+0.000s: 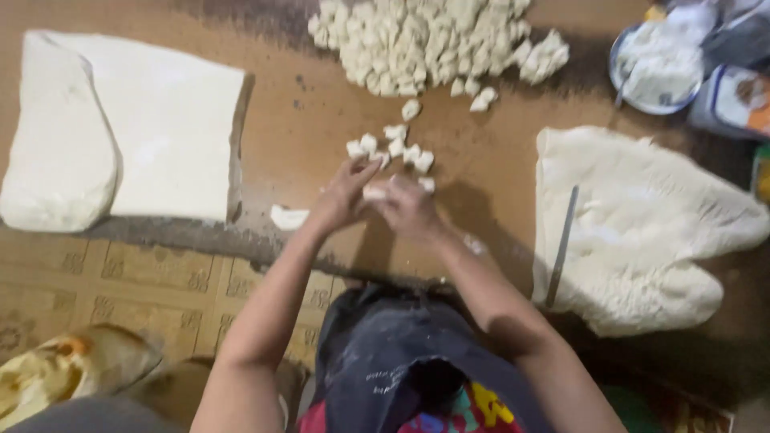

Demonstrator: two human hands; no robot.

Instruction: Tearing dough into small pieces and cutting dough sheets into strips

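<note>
My left hand [343, 195] and my right hand [407, 206] meet over the brown board [305, 112], pinching one small piece of white dough [374, 192] between their fingers. Just beyond the fingertips lie several small cut dough pieces [393, 149]. Farther back sits a big heap of the same dough pieces [425, 40]. A lone scrap of dough [287, 216] lies left of my left hand.
A large folded dough slab [120, 128] covers the board's left end. A rough dough sheet [634, 224] with a long metal blade [561, 244] on it lies at the right. A bowl of flour [658, 60] and a packet [738, 100] stand at the back right. Patterned floor lies below.
</note>
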